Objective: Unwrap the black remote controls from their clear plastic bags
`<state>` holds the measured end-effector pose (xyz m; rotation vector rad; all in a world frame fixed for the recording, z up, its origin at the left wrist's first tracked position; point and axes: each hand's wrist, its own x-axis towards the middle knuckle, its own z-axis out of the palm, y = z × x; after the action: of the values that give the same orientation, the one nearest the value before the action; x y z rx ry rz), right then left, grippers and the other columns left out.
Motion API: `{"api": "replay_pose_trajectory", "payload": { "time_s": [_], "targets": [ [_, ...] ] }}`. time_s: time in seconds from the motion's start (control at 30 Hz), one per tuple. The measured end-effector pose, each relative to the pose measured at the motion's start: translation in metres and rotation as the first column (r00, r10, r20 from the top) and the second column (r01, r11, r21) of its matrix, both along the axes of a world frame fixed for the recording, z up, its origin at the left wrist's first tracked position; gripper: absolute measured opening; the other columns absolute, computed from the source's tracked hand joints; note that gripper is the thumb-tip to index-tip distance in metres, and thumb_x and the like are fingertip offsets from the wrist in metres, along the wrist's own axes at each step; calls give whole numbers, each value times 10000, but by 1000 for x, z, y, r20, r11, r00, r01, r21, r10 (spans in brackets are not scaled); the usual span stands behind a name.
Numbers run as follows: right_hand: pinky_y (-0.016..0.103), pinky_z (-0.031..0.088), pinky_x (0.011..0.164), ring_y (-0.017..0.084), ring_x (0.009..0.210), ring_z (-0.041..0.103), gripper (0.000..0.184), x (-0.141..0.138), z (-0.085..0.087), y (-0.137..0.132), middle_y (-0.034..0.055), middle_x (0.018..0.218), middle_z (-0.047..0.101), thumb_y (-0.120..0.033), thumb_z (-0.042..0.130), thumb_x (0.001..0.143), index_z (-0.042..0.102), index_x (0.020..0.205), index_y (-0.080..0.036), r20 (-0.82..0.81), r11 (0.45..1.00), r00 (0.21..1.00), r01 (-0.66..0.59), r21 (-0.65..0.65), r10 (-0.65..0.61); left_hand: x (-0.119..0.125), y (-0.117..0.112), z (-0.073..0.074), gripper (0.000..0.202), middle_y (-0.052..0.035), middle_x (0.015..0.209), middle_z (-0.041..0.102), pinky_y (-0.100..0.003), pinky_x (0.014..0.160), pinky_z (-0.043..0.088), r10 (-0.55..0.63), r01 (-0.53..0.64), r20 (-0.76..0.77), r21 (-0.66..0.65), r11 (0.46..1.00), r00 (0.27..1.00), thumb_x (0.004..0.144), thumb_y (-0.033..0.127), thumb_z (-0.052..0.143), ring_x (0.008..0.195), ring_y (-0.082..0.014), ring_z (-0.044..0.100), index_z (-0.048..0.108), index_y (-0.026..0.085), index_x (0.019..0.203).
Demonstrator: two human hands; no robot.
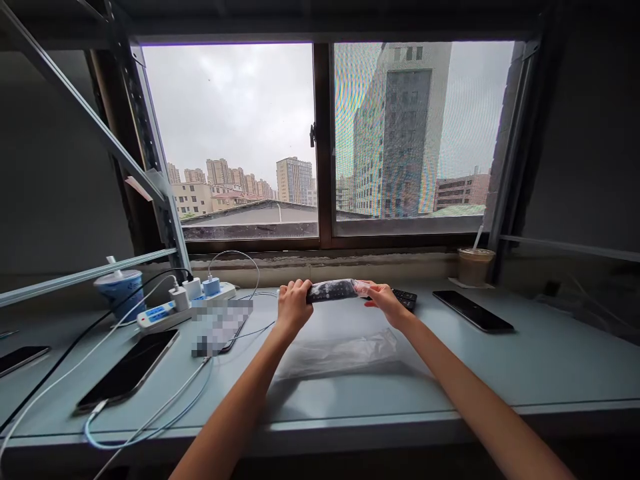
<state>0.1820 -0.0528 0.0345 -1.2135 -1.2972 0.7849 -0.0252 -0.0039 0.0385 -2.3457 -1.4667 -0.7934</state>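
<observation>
A black remote control (331, 291) in a clear plastic sleeve is held level above the desk between my two hands. My left hand (295, 303) is closed round its left end. At the other end, my right hand (384, 301) pinches the clear plastic (361, 287) past the remote's tip. Just behind my right hand lies a second black remote control (406, 299), partly hidden by the fingers. Flat on the desk below my hands is a crumpled clear plastic bag (345, 350).
A phone (473, 311) and a drink cup with a straw (475, 265) are on the right. On the left are a power strip (165, 315), a charging phone (129, 368), a blurred-screen phone (223, 330), a blue cup (120, 293) and loose cables. A window stands behind the desk (545, 373).
</observation>
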Motion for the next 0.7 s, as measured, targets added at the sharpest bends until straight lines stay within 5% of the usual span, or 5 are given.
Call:
{"api": "replay_pose_trajectory", "payload": {
  "time_s": [0.37,0.7],
  "targets": [
    [278,443,654,244,1002,519,327,-1,-1,1,69,1238,532,-505,624,582,688,620,-188,-10,1000,1000,6,0,-6,-4,2,2,323,-47,952,578,-343,816,301,41,-40,-64,16,999,997,704,9,401,942,-214,483,516,231,909],
    [320,445,690,251,994,532,293,3,-3,3,59,1189,567,-482,634,556,684,613,-199,-112,990,984,139,2,-138,-7,6,0,318,-48,973,582,-343,800,309,87,-86,-75,12,996,993,720,14,379,941,-209,481,511,231,910]
  ]
}}
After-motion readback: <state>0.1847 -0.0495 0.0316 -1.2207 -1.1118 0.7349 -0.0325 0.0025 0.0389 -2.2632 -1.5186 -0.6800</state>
